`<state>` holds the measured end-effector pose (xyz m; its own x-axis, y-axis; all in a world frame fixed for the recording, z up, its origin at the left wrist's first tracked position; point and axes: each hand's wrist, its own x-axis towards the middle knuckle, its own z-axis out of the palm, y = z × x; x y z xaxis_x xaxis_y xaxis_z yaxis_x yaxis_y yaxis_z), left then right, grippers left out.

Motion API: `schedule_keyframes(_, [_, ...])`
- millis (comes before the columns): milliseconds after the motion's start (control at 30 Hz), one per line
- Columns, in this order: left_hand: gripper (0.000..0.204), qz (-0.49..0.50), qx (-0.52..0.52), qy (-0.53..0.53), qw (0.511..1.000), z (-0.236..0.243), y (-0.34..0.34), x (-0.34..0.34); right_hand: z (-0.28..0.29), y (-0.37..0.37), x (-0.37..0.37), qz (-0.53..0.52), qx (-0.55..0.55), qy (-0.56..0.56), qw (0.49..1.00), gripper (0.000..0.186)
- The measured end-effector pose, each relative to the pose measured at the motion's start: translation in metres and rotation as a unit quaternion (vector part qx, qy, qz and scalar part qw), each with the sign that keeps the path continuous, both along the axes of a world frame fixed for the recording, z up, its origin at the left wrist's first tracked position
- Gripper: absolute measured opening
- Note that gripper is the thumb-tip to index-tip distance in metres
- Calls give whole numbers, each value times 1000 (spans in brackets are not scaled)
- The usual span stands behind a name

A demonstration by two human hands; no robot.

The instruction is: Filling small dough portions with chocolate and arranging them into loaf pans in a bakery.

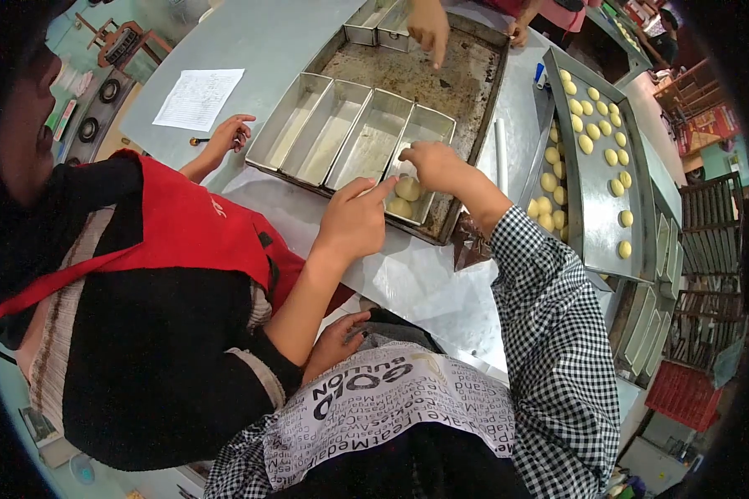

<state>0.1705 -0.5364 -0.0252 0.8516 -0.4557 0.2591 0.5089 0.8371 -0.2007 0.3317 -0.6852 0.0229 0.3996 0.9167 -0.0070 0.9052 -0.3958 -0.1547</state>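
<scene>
1. Near edge of the table (258, 41), front corner of the dark baking tray (441, 79): a row of four joined loaf tins (341, 133) sits on it. The right-most tin (431, 125) holds two dough balls (407, 190) at its near end.
2. Right hand (433, 165), checked sleeve: fingers are curled down into that tin over the balls. I cannot tell whether they pinch or only press.
3. Left hand (339, 337): low by the apron, apart from the right, loosely open and holding nothing.
4. Co-worker's hand (354, 220) points into the same tin end, just beside the right hand.
5. Risk: two hands crowd one narrow tin. A bump could dent or squash a soft ball, or push it against the tin wall.
6. Risk: the tins lie close to the tray's near rim. A hard downward press at that end could tip or slide the row.
7. Risk: balls set touching may fuse unevenly if they are crowded toward one end.
8. Risk: the flat tray (599, 216) at the right edge of the table carries loose dough pieces (587, 143). The right elbow hangs near it, and a careless swing could knock them.
</scene>
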Motion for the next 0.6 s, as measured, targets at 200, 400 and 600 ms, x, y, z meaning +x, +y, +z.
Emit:
schedule_keyframes(200, [37,21,128,76,989,33,-1,-6,-5,-2,-2,4,-131,73,989,24])
schedule_keyframes(400, [37,17,148,92,984,28,5,-10,15,0,1,21,-142,0,990,17])
schedule_keyframes(600, [37,10,169,82,982,24,7,4,2,-6,-15,95,-233,-68,966,10])
